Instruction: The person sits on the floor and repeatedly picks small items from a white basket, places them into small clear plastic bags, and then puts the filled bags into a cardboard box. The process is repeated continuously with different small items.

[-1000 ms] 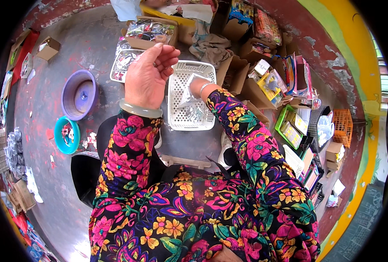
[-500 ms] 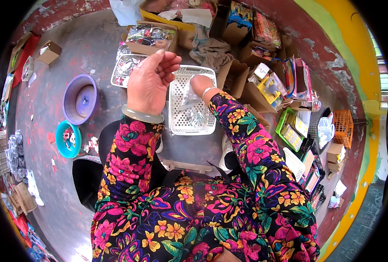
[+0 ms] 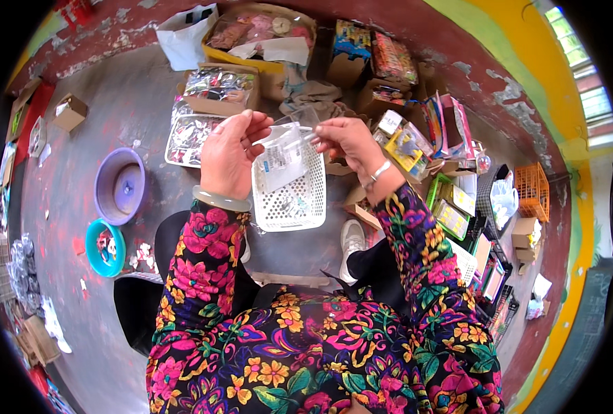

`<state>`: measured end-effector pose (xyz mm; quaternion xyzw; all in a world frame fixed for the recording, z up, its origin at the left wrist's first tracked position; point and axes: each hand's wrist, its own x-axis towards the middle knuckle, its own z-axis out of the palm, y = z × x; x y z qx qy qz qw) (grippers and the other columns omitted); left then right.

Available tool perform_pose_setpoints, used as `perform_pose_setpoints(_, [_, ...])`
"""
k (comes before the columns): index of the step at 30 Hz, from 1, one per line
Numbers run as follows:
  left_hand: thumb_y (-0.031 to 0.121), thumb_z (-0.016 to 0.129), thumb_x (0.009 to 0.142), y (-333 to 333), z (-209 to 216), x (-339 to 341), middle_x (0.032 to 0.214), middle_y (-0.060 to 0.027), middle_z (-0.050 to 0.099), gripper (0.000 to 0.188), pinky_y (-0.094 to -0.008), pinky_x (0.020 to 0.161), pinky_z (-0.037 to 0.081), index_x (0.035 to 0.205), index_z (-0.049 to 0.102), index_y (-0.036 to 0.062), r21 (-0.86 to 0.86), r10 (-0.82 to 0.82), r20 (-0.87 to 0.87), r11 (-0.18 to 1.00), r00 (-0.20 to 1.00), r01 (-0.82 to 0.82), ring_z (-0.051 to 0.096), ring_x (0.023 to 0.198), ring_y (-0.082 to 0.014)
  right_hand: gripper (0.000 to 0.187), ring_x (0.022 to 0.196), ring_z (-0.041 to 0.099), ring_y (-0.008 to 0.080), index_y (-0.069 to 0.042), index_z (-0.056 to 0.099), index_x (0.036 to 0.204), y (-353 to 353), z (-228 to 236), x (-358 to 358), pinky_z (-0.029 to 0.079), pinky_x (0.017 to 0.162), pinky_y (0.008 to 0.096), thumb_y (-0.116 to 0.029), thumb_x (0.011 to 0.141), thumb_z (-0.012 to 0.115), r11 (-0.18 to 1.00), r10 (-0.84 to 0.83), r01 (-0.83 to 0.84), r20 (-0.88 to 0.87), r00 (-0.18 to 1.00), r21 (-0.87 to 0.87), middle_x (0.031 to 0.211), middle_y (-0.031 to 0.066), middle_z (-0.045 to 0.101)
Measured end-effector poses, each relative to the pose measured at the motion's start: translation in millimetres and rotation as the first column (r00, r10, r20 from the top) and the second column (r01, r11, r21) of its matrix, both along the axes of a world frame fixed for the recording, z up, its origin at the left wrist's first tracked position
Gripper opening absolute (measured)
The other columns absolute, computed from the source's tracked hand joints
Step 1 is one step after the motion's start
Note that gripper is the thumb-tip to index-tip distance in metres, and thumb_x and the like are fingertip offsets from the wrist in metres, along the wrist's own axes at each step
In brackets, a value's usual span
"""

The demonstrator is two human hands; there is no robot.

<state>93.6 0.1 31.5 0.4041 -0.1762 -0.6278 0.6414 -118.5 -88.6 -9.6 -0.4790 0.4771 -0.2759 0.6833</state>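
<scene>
A clear plastic bag [image 3: 283, 163] with a white printed panel hangs over a white perforated basket [image 3: 290, 218]. My right hand [image 3: 353, 146] pinches the bag's upper right edge between thumb and fingers. At the bag's left side is my left hand [image 3: 229, 157], its fingers curled toward the thumb; what they hold, if anything, is hidden. More clear bags [image 3: 297, 205] lie at the bottom of the basket.
A white tray [image 3: 173, 153] of small packaged goods and a cardboard box [image 3: 220, 105] of packets stand beyond my left hand. A purple basin [image 3: 121, 186] and a turquoise basin [image 3: 105, 248] sit at left. Cartons and a green basket [image 3: 451, 224] line the right.
My right hand has come up out of the basket and to the right, drawing out a clear plastic bag. My left hand stays curled, now beside the bag.
</scene>
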Motion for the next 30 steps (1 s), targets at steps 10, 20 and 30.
perform_pose_setpoints(10, [0.016, 0.058, 0.086, -8.0, -5.6, -47.4, 0.084, -0.0025, 0.063, 0.018, -0.0162, 0.052, 0.040, 0.100, 0.056, 0.0047, 0.061, -0.382, 0.269, 0.923, 0.884, 0.380, 0.060, 0.079, -0.0098, 0.017, 0.056, 0.058, 0.0080, -0.001, 0.062, 0.089, 56.6, 50.1, -44.1, 0.041, 0.047, 0.0168, -0.016, 0.080, 0.063, 0.995, -0.102, 0.100, 0.130, 0.986, 0.019, 0.071, 0.0057, 0.064])
perform_pose_setpoints(20, [0.005, 0.055, 0.086, -14.8, -7.0, -78.4, 0.078, -0.0073, 0.062, 0.005, -0.0155, 0.047, 0.040, 0.090, 0.054, 0.0022, -0.008, -0.395, 0.056, 0.918, 0.917, 0.396, 0.062, 0.073, -0.0133, 0.013, 0.064, 0.059, 0.0092, -0.004, 0.063, 0.088, 62.5, 50.3, -65.1, 0.043, 0.053, 0.0188, -0.015, 0.080, 0.063, 0.977, -0.205, 0.212, 0.256, 0.945, 0.001, 0.076, 0.0020, 0.063])
perform_pose_setpoints(30, [0.006, 0.061, 0.081, -21.3, -1.4, -107.4, 0.090, -0.0033, 0.061, 0.018, -0.0154, 0.049, 0.040, 0.097, 0.055, 0.0030, 0.028, -0.309, 0.401, 0.945, 0.863, 0.326, 0.058, 0.075, -0.0078, 0.015, 0.067, 0.059, 0.0101, -0.001, 0.062, 0.090, 66.5, 58.8, -83.9, 0.042, 0.055, 0.0225, -0.011, 0.079, 0.059, 0.958, -0.159, 0.137, -0.068, 0.985, -0.251, 0.075, 0.0027, 0.063])
